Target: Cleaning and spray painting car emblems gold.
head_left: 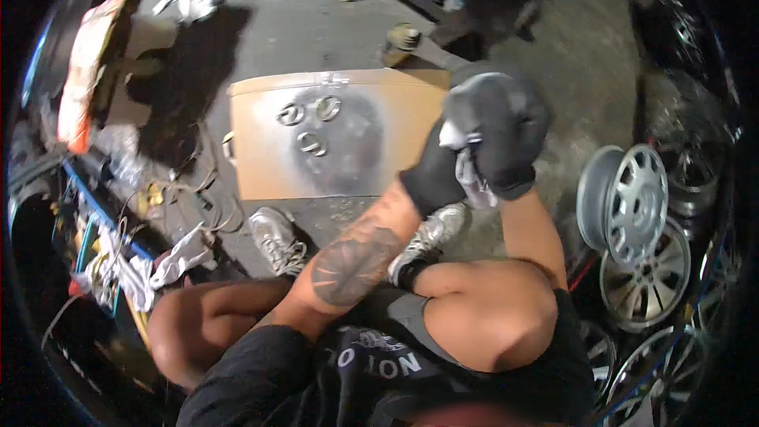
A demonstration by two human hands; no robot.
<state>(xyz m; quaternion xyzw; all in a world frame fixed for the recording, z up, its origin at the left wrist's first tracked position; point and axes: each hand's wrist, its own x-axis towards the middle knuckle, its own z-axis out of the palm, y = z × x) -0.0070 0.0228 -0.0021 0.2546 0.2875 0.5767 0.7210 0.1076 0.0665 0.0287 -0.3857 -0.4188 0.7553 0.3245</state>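
— Where are our hands?

— Both are gloved in black and raised together over the floor. Our right hand (506,130) is closed around a small pale object (466,160) (blurred, so we cannot tell what it is), and our left hand (433,178) is closed on it from below, touching the right.

— What lies about them?

— Just to the left of our hands, a sheet of brown cardboard (261,166) lies flat on the concrete floor (316,24), with a grey sprayed patch and three small silver rings (310,122) on it. Well to the right of our hands, several silver alloy wheels (632,198) lean stacked against each other.

— And below?

— Beneath our hands we see our silver shoes (277,241), one on each side of our left forearm. A white rag (178,261) lies further left, beside tangled wires.
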